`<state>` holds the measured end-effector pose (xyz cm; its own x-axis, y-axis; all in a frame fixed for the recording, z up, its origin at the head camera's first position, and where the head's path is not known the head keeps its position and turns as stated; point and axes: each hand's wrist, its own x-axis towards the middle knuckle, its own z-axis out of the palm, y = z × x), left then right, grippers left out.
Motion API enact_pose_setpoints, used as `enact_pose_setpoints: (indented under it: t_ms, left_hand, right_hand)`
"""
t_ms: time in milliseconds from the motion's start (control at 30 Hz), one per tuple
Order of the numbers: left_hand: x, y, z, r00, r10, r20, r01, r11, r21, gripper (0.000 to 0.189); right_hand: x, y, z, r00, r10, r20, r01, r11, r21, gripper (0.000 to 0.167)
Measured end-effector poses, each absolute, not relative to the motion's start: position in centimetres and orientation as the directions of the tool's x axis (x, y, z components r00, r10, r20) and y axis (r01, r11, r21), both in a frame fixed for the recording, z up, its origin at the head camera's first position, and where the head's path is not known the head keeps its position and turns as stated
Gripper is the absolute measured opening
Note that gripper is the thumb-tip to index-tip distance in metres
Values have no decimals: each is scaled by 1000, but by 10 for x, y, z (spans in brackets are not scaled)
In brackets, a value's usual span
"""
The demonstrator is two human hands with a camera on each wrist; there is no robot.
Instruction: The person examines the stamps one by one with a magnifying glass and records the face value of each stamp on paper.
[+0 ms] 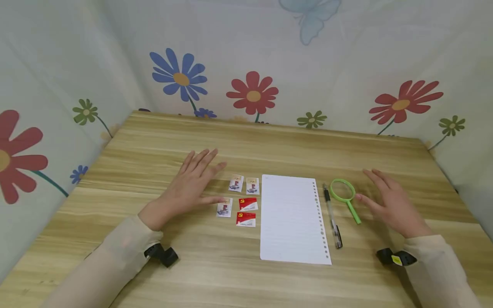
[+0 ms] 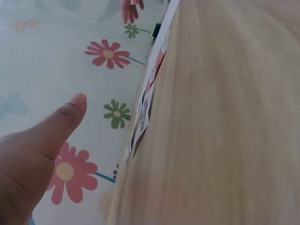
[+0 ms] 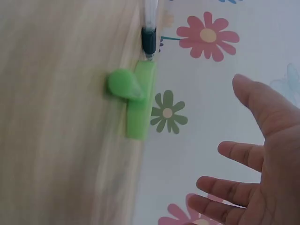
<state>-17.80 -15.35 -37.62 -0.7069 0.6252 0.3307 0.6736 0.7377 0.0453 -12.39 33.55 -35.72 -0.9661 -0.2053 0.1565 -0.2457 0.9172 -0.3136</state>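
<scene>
The left hand is held above the table with nothing grasped, its fingers extended forward and rightward, its thumb stretched toward the nearest pale card. The right hand is also unclenched and raised, its fingers angled forward and leftward, its thumb pointed at the lens of a green magnifying glass, a gap being seen between them. Both forearms are covered by light sleeves. Between the hands, two more pale cards and two red cards are laid left of a hole-punched sheet. A pen is placed between sheet and magnifying glass. Behind the table, a flowered cloth is seen.
</scene>
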Motion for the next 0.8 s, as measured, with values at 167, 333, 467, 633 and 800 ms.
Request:
enact_pose_setpoints:
  t_ms: [167,333,467,633,800]
  left_hand:
    - [-174,-147,-371,-644,654,397,725,687,44,84]
    - [-167,-139,-367,-588,677,442,774,630,63,79]
    - [-160,-132,-364,-556,696,454,805,587,86,77]
    - [-152,-125,-364,-521,714,468,839,530,125,68]
    - [-148,-119,-368,-493,727,477,862,482,157,61]
  right_hand:
    - [-121,330,-349,-968,-192,162,-237,915,-328,72]
    - [-115,323,-345,-961,-210,181,-261,906,-334,63]
    - [-112,318,-346,-950,-240,200,-298,890,-346,53]
    - [-107,314,-349,-949,-252,187,-305,885,-352,43]
    - [-104,313,-352,-960,-241,146,-278,890,-360,41]
